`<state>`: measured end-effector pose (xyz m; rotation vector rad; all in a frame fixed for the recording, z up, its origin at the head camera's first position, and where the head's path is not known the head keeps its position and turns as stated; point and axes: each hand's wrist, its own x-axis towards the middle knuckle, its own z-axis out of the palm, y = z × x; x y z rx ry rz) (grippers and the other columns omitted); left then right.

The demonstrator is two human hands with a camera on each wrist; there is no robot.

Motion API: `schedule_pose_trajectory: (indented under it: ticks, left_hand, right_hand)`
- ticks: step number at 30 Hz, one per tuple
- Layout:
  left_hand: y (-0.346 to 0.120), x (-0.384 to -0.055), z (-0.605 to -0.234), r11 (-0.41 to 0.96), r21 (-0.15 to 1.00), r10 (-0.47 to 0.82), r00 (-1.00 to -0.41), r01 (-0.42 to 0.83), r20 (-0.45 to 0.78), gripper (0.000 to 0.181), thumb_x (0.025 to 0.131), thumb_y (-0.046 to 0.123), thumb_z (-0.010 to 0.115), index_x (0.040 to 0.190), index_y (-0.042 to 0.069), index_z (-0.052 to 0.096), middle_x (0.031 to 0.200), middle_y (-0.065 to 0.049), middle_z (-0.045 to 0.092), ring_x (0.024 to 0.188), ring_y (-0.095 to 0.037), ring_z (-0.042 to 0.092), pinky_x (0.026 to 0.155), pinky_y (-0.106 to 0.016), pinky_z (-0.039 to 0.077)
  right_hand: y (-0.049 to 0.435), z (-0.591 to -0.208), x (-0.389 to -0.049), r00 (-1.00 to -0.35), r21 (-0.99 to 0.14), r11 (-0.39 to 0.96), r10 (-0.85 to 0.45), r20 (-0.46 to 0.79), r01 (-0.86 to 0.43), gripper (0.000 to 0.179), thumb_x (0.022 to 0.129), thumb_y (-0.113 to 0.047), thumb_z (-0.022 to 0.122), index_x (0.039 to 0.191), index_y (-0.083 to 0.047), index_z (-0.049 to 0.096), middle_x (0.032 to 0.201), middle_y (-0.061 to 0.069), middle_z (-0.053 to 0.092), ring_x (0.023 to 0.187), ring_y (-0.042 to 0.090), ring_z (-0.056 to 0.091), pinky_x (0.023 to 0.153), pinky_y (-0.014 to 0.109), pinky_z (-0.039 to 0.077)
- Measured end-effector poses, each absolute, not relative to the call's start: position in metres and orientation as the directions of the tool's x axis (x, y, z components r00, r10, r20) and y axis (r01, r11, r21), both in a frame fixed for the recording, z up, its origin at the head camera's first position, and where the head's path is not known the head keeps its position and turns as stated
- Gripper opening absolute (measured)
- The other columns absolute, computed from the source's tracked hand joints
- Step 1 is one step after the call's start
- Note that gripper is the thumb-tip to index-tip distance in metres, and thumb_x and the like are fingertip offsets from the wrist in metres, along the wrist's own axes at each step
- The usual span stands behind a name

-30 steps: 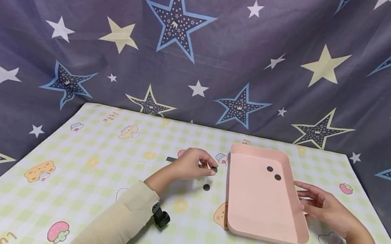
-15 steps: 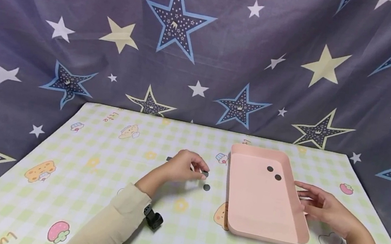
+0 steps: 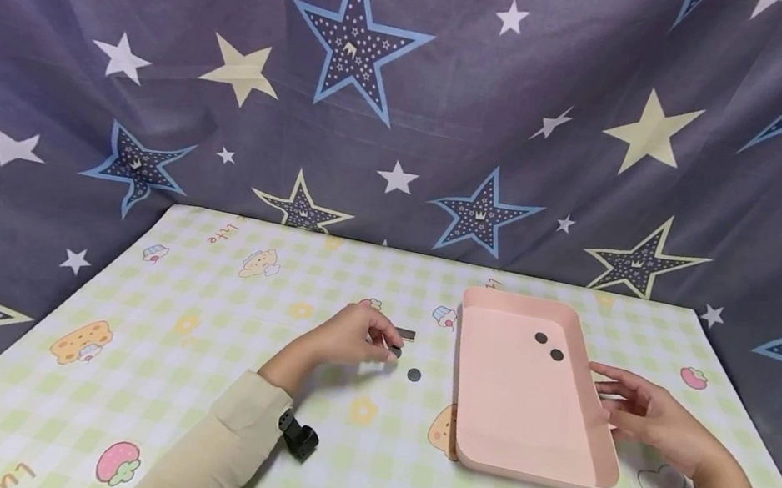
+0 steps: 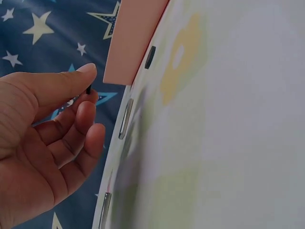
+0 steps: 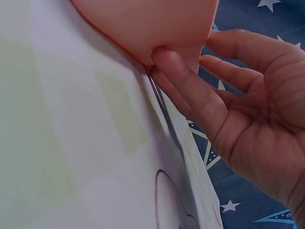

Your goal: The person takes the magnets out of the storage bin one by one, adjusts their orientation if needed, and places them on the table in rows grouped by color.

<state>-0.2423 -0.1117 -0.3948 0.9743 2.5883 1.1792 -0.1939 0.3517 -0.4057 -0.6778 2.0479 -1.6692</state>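
Observation:
My left hand (image 3: 350, 335) is over the tablecloth left of the tray, pinching a small black disc (image 3: 395, 352) between thumb and index finger. In the left wrist view that disc (image 4: 88, 89) shows edge-on between the fingertips. Another black disc (image 3: 413, 375) lies on the cloth just right of the hand. Two more discs (image 3: 548, 347) rest inside the pink tray (image 3: 516, 469), towards its far right. At the tray's right wall is my right hand (image 3: 654, 414), its extended fingers and thumb touching the outside, as the right wrist view shows.
Just beyond the left fingertips lies a thin flat metal bar (image 3: 405, 335). A second metal bar (image 4: 105, 212) appears lower in the left wrist view. A checked tablecloth (image 3: 186, 399) covers the table, and a star-patterned curtain (image 3: 411, 112) hangs behind it.
My left hand has drawn left and slightly nearer with the pinched disc, uncovering one metal bar at its right and covering the bar seen at its left. The right hand and tray stay put.

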Motion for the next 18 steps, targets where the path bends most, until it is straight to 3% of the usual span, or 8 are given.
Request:
schedule_pose_trajectory:
  ticks: [2,5,6,7,18]
  left_hand:
    - [-0.1130,-0.2417,-0.3959,0.498,0.714,0.613,-0.782,0.493,0.113,0.010,0.082,0.007,0.078,0.092,0.007,0.076,0.083,0.005,0.072,0.069,-0.005,0.062,0.109,-0.047,0.033]
    - [-0.1150,-0.2410,-0.3979,0.519,0.714,0.608,-0.790,0.470,0.077,0.009,0.082,0.007,0.078,0.090,0.007,0.075,0.081,0.006,0.069,0.069,-0.006,0.058,0.082,-0.032,0.052]
    - [-0.1157,-0.2409,-0.3985,0.527,0.710,0.607,-0.791,0.467,0.070,0.009,0.082,0.007,0.079,0.090,0.007,0.075,0.080,0.006,0.068,0.069,-0.005,0.058,0.070,-0.028,0.052]
    - [-0.1163,-0.2409,-0.3991,0.532,0.706,0.608,-0.791,0.467,0.065,0.009,0.081,0.006,0.079,0.089,0.007,0.074,0.079,0.006,0.068,0.068,-0.006,0.057,0.068,-0.025,0.051]
    - [-0.1194,-0.2392,-0.4016,0.551,0.689,0.640,-0.768,0.471,0.014,0.010,0.080,0.001,0.079,0.087,0.007,0.074,0.077,0.006,0.067,0.067,-0.005,0.059,0.065,-0.021,0.051]
  right_hand:
    - [0.3520,-0.4054,-0.1939,-0.803,-0.978,0.177,-0.596,-0.017,-0.111,0.057,0.100,0.003,0.048,0.152,0.000,0.026,0.131,-0.002,0.057,0.112,0.013,0.061,0.082,0.038,0.056]
    - [0.3523,-0.4051,-0.1945,-0.804,-0.975,0.189,-0.594,-0.021,-0.114,0.058,0.100,0.002,0.048,0.151,0.003,0.022,0.131,-0.003,0.057,0.112,0.013,0.061,0.083,0.039,0.056]
    - [0.3523,-0.4050,-0.1948,-0.803,-0.975,0.190,-0.595,-0.022,-0.114,0.058,0.100,0.002,0.048,0.151,0.003,0.022,0.131,-0.004,0.057,0.112,0.013,0.061,0.083,0.039,0.056]
    - [0.3522,-0.4048,-0.1950,-0.803,-0.975,0.191,-0.595,-0.024,-0.113,0.058,0.100,0.002,0.048,0.152,0.003,0.022,0.131,-0.004,0.057,0.113,0.012,0.061,0.083,0.039,0.056]
    - [0.3522,-0.4052,-0.1941,-0.791,-0.982,0.154,-0.612,-0.010,-0.107,0.056,0.100,0.003,0.046,0.152,0.000,0.024,0.132,-0.001,0.058,0.113,0.014,0.061,0.083,0.039,0.056]
